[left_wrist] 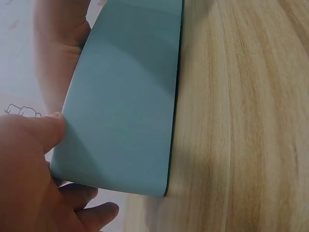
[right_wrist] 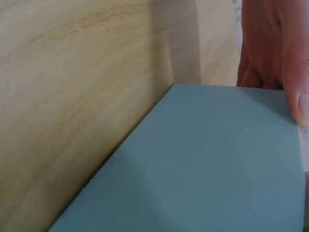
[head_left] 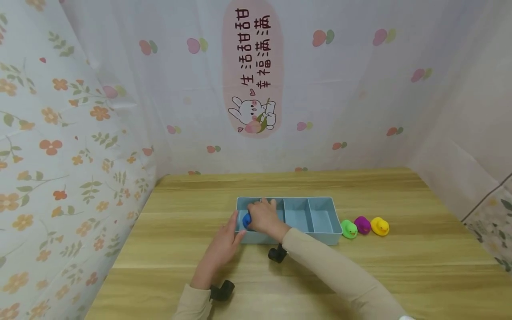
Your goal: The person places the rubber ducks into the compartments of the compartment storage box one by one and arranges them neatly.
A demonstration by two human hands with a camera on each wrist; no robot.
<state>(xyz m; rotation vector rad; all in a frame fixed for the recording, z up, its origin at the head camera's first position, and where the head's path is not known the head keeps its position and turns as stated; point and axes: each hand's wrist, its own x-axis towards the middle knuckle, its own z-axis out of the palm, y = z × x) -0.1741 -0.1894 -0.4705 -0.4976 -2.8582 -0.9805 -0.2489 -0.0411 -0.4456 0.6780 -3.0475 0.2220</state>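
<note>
Blue duck [head_left: 246, 219] sits in the leftmost compartment of the tray [head_left: 320, 238], gripped by the right hand [head_left: 264, 218]. Left hand [head_left: 222, 243], fingers straight, presses the tray's left end. 3 ducks [head_left: 363, 226] stand just right of the tray.

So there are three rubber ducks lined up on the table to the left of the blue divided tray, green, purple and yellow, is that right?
Not quite. The green duck, purple duck and yellow duck sit in a row on the table to the right of the blue divided tray, not the left. The head view shows it.
</note>
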